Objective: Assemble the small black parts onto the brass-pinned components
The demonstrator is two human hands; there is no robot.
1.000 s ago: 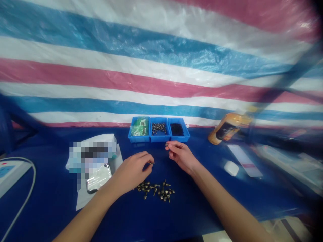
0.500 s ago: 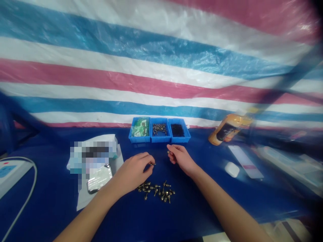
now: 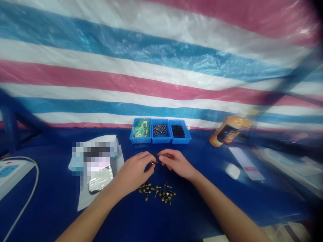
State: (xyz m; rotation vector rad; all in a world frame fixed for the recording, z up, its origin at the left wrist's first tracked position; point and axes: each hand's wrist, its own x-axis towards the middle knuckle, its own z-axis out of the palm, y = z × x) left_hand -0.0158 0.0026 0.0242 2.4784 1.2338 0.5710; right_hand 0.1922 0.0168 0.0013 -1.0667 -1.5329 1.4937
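My left hand [image 3: 136,170] pinches a small brass-coloured metal fitting [image 3: 153,163] between thumb and forefinger, its thin end pointing right. Close to that end is my right hand [image 3: 178,164], with thumb and fingers drawn together. Whatever it may hold is hidden by the fingers. Below both hands, several loose brass-coloured fittings [image 3: 167,194] of a similar look lie in a pile on the blue table [image 3: 186,215].
Three blue bins stand behind the hands: one with green-and-clear packets [image 3: 141,129], one with small metal parts [image 3: 159,129], one with black pieces [image 3: 178,131]. A phone [image 3: 101,179] lies left on white paper. Rightward are an orange bottle [image 3: 225,131] and a white case [image 3: 232,171].
My right hand has moved left and slightly down, up to the fitting in my left hand. A small metal piece that showed in its fingers is now hidden. My left hand stays nearly still.
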